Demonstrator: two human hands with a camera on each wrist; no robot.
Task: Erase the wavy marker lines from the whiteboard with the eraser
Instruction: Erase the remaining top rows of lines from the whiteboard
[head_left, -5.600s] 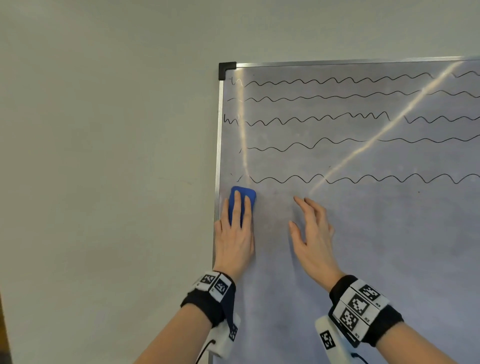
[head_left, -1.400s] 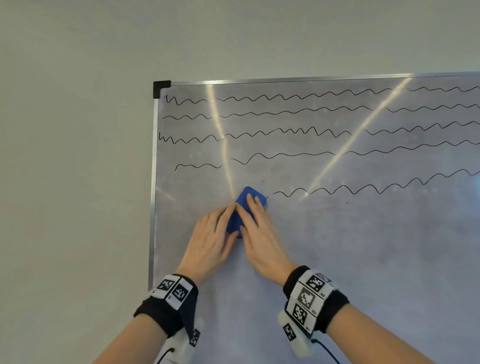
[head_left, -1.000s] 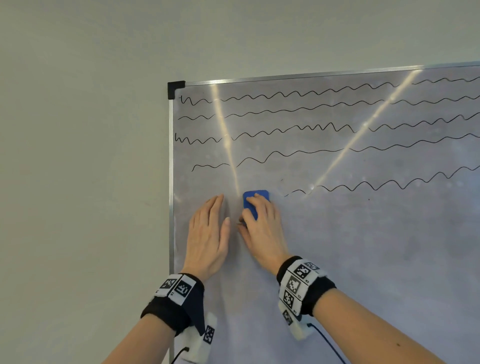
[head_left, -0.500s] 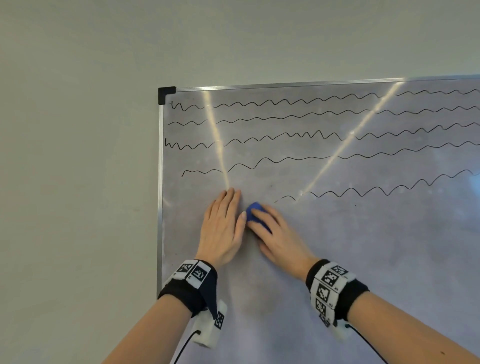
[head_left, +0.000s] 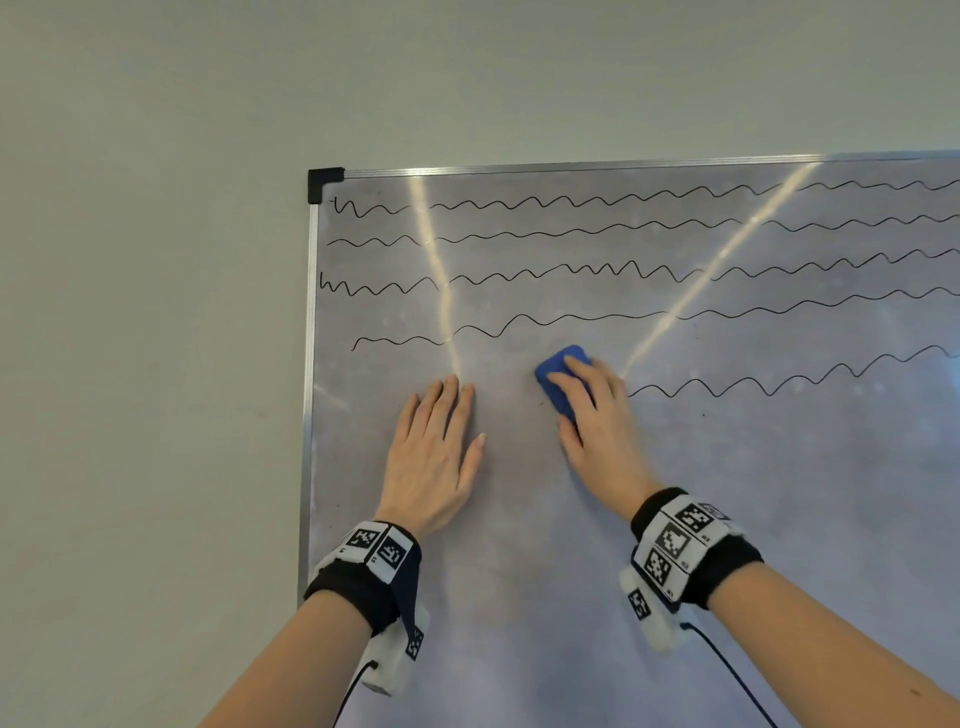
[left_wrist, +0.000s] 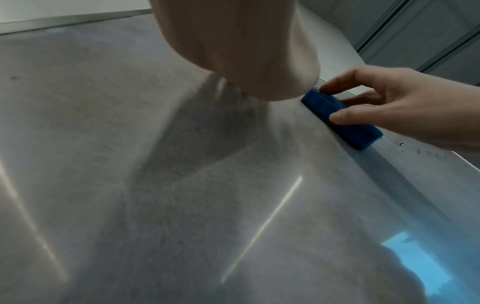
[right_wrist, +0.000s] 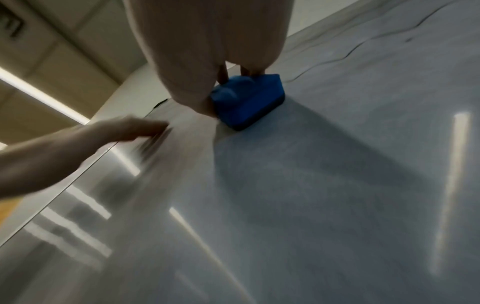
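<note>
The whiteboard (head_left: 675, 519) hangs on a pale wall, with several black wavy lines (head_left: 571, 202) across its upper part. My right hand (head_left: 597, 426) grips the blue eraser (head_left: 558, 376) and holds it flat on the board, just left of where the lowest wavy line (head_left: 753, 384) begins. In the left wrist view the eraser (left_wrist: 340, 118) is pinched between thumb and fingers; it shows again as the eraser (right_wrist: 246, 100) in the right wrist view. My left hand (head_left: 436, 452) lies flat on the board with straight fingers, left of the eraser and apart from it.
The board's metal frame (head_left: 309, 415) runs down the left side, with a black corner cap (head_left: 323, 182) at the top. Bright light streaks (head_left: 436, 270) reflect across the board. Bare wall (head_left: 145, 364) lies to the left.
The eraser passed from my left hand to my right. My right hand has slid it rightward along the lowest line, wiping its left part away; my left hand stays flat on the board.
</note>
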